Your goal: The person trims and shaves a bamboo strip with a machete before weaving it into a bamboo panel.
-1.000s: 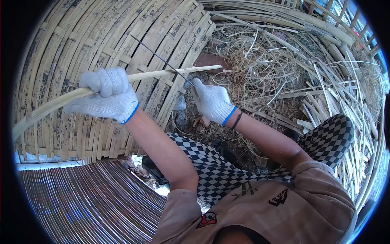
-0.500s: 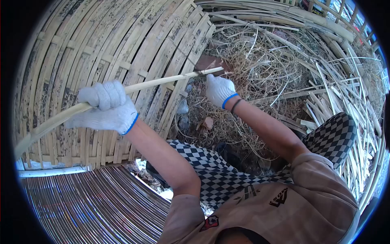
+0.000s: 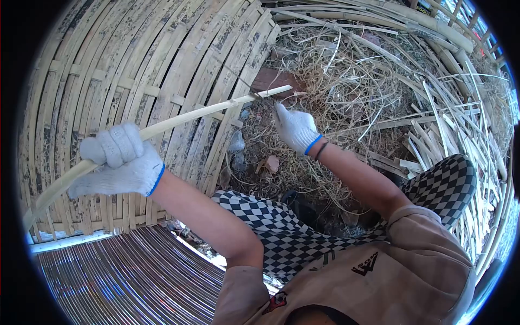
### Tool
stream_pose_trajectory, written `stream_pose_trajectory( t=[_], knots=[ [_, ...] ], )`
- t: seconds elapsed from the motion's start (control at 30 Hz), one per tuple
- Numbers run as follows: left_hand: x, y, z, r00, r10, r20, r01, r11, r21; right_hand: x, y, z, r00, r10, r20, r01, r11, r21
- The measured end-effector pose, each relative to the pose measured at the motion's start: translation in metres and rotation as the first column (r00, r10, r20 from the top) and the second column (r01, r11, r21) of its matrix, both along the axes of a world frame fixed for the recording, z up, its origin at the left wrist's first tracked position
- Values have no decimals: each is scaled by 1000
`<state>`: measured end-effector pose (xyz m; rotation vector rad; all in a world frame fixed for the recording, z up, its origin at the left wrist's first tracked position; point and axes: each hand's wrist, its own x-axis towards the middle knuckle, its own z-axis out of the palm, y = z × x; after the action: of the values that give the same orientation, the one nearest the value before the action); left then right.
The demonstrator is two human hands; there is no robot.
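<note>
A long pale bamboo strip [image 3: 187, 116] slants up from the lower left to the middle of the view. My left hand [image 3: 119, 162], in a white knit glove with a blue cuff, is wrapped round it at the left. Near the strip's far end, my gloved right hand [image 3: 295, 128] is closed on the handle of a knife [image 3: 265, 101], whose thin dark blade lies against the strip. How the fingers sit on the handle is partly hidden. Behind the strip is a woven bamboo panel [image 3: 179, 59].
Curly bamboo shavings [image 3: 357, 81] cover the ground beyond my right hand. Split bamboo pieces [image 3: 444, 130] are piled at the right. A slatted mat [image 3: 135, 276] lies at the lower left, and a pinkish stone [image 3: 272, 163] sits near my checkered trousers.
My left hand has moved left and slightly down with the strip. My right hand has shifted slightly right and down, and more of the knife blade shows.
</note>
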<state>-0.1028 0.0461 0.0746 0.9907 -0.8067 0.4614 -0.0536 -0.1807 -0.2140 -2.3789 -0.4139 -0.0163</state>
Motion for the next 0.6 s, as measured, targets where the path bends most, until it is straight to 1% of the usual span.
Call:
stream_pose_trajectory(
  t=[0.07, 0.1, 0.13, 0.2, 0.3, 0.33, 0.4, 0.43, 0.47, 0.53, 0.57, 0.6],
  knots=[
    [-3, -10, 2, 999, 3, -38, -2, 1000, 6, 1, -12, -34, 994, 31, -104, -36, 998, -47],
    [-4, -8, 0, 999, 9, -31, -9, 1000, 1, 12, -12, -70, 997, -62, -56, 59, 997, -53],
    [-4, -4, -1, 1000, 11, -19, -11, 1000, -2, 26, -10, -87, 989, -113, -96, 106, 991, -79],
    [0, -1, -1, 1000, 9, 4, -9, 1000, 1, 38, -6, -74, 994, -102, -29, 97, 984, -147],
    [1, 0, 0, 1000, 21, -1, -21, 1000, 12, 19, -12, -33, 995, -36, -88, 30, 997, -66],
    [2, -2, 1, 1000, 27, -3, -27, 999, 21, 21, -13, -45, 992, -49, -118, 38, 995, -96],
    [-3, -2, 2, 999, 41, -27, -41, 999, 28, 18, -28, -95, 980, -72, -186, 42, 986, -160],
    [-4, -3, 3, 999, 41, -35, -40, 999, 31, 29, -34, -132, 932, -227, -284, 182, 968, -175],
    [-4, -4, 4, 998, 38, -42, -36, 999, 33, 37, -44, -134, 910, -184, -372, 128, 977, -170],
    [-8, -5, 4, 995, 55, -80, -52, 998, 35, 41, -41, -123, 920, -152, -360, 63, 967, -248],
    [-9, -5, 3, 993, 67, -98, -64, 997, 31, 44, -39, -116, 922, -139, -362, 64, 975, -212],
    [-8, -8, 4, 994, 34, -104, -32, 999, 21, 40, -34, -87, 922, -123, -367, 60, 982, -177]
  ],
)
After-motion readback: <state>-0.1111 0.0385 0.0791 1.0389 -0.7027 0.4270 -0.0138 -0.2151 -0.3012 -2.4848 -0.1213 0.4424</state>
